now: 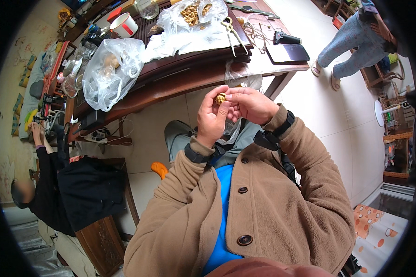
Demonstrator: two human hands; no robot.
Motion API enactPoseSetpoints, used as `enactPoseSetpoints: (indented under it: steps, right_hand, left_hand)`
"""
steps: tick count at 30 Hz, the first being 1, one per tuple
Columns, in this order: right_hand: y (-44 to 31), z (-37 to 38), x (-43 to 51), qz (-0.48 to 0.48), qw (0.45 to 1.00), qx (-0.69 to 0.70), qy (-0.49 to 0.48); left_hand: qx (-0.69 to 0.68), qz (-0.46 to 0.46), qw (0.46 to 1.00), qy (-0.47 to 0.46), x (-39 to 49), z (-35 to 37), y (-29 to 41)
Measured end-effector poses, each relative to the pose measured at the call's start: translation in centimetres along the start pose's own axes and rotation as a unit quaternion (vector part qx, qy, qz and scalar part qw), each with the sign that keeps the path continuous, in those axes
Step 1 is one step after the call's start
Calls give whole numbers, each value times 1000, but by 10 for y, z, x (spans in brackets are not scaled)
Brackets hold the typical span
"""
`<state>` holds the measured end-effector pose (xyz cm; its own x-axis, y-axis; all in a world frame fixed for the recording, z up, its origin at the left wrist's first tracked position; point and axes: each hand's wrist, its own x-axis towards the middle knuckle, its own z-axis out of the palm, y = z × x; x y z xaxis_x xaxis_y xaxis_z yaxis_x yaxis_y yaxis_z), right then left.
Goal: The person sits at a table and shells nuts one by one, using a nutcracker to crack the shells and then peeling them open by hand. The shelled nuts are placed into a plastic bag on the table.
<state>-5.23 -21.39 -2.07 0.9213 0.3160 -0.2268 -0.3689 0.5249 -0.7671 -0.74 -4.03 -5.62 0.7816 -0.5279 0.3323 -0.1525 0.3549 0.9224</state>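
Observation:
A walnut kernel (220, 99) is pinched between my two hands, out in front of the table edge and above my knees. My left hand (209, 117) has its thumb and fingers around it. The thumb and forefinger of my right hand (251, 104) press on its right side. Below the hands, partly hidden by them, a clear plastic bag (233, 133) hangs between my knees. On the table, a metal nutcracker (233, 36) lies with its handles spread. Behind it, an open plastic bag (164, 17) holds many shelled walnut pieces (190, 15).
A tied-looking plastic bag (124, 65) with brownish contents sits at the table's left front. An enamel mug (124, 26) and glass jar (147, 8) stand behind. At right lie a phone (287, 53) and cables. One person sits at left; another stands at right.

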Motion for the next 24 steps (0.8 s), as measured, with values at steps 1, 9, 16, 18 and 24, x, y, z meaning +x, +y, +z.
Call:
enactPoseSetpoints:
  steps: [1, 9, 16, 18, 24]
  right_hand:
    - [-1, 1, 0, -1, 1000, -10, 9]
    - [0, 7, 0, -2, 999, -38, 29]
    - [3, 7, -2, -1, 997, -59, 57]
    - [1, 8, -1, 11, 993, -84, 86]
    - [3, 14, -4, -14, 985, -139, 98]
  left_hand:
    - [20, 11, 1000, 8, 0, 2, 1]
    - [84, 5, 996, 1, -1, 0, 4]
    - [146, 20, 989, 3, -2, 1, 7]
    - [118, -2, 993, 3, -3, 2, 8]
    - [281, 89, 955, 27, -1, 0, 6]
